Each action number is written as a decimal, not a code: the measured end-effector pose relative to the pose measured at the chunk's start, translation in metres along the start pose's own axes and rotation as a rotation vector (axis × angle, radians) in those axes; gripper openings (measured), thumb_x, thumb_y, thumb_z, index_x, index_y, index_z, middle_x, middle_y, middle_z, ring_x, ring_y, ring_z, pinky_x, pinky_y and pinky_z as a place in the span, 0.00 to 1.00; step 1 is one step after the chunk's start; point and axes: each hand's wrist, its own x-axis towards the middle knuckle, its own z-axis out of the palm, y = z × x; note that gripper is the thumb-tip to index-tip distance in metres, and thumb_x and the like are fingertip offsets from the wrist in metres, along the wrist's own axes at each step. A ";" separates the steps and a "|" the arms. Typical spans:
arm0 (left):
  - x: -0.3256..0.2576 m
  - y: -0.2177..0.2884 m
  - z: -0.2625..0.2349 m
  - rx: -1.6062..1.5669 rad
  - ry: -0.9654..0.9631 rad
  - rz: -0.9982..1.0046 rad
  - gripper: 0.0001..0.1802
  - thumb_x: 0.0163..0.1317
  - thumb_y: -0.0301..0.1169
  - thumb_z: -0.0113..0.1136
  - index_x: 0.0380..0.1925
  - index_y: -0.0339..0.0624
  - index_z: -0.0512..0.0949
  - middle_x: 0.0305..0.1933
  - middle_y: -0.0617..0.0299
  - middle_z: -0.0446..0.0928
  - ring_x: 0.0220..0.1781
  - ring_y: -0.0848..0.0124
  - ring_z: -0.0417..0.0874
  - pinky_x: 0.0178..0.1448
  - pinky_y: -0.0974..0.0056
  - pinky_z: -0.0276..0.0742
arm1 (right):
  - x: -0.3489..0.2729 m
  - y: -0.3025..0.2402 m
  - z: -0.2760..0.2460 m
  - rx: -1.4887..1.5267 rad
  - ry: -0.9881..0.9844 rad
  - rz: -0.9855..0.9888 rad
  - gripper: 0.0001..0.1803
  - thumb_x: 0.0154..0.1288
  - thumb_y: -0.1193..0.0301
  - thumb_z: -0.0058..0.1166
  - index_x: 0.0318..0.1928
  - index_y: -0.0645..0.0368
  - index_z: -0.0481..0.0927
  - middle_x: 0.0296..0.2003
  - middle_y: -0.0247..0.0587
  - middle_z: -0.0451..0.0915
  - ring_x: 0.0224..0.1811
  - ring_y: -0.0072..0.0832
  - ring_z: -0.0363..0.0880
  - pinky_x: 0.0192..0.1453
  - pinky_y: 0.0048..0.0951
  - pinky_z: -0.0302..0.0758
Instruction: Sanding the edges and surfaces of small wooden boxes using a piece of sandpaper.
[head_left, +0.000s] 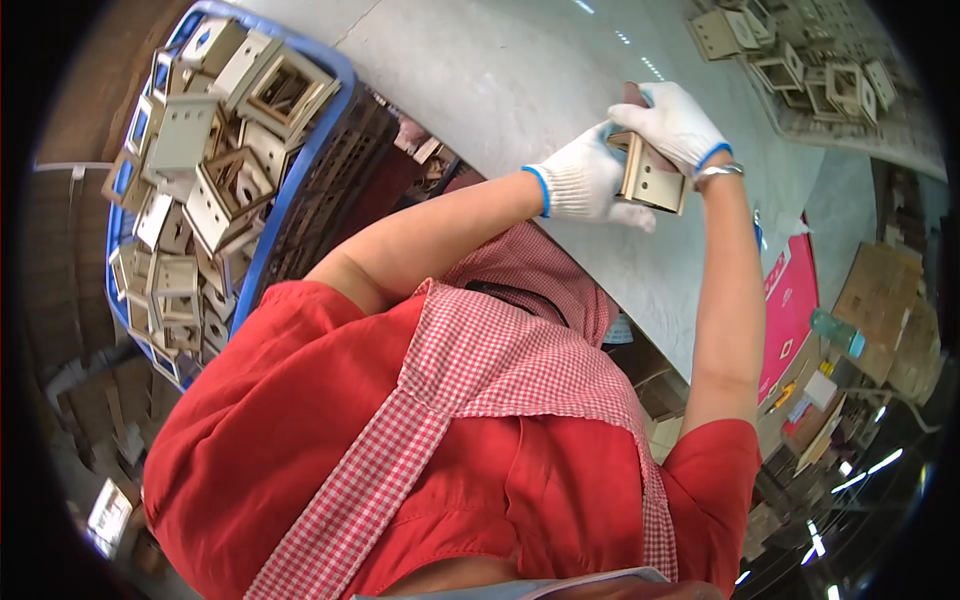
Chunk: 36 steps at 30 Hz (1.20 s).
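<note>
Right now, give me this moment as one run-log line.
left hand: gripping metal bracket | right hand: gripping bracket's top | surface: grey table | nearby: blue crate of brackets

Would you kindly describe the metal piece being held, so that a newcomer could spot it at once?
Start at the grey table. Over it, the left hand and right hand, both in white gloves, grip one tan metal bracket with small holes. Similar pieces lie heaped in the blue crate; this is the only one held.
</note>
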 end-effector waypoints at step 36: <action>0.004 0.016 -0.027 -0.768 0.175 -0.528 0.16 0.69 0.26 0.62 0.53 0.28 0.81 0.42 0.59 0.85 0.40 0.73 0.81 0.47 0.71 0.78 | -0.120 0.069 0.058 -0.441 0.761 -0.161 0.12 0.63 0.72 0.52 0.46 0.60 0.75 0.39 0.50 0.84 0.38 0.46 0.86 0.43 0.42 0.82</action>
